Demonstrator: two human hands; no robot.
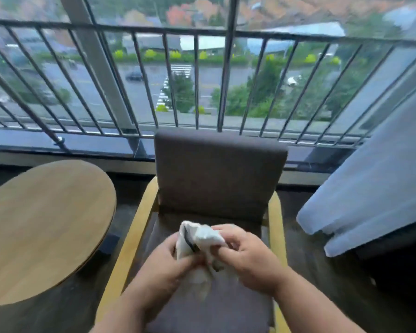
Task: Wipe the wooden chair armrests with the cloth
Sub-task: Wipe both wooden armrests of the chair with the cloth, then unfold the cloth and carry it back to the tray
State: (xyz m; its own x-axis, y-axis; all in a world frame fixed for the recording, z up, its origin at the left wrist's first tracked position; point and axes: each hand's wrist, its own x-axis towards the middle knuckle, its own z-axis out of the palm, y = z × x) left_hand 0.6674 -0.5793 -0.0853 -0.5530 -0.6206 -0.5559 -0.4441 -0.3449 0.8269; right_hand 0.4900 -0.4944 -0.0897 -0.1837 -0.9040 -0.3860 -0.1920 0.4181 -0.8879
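A wooden armchair with dark grey cushions point(216, 174) faces me. Its left armrest point(130, 236) and right armrest point(275, 219) are pale yellow wood. Above the seat cushion I hold a white cloth point(199, 239) with a thin dark stripe, bunched between both hands. My left hand point(163, 267) grips its lower left part, and my right hand point(247, 255) pinches its right edge. The cloth touches neither armrest.
A round wooden table point(41, 227) stands close to the chair's left side. A pale curtain point(370, 186) hangs at the right. Behind the chair is a window with a dark metal railing point(197, 80) over a street.
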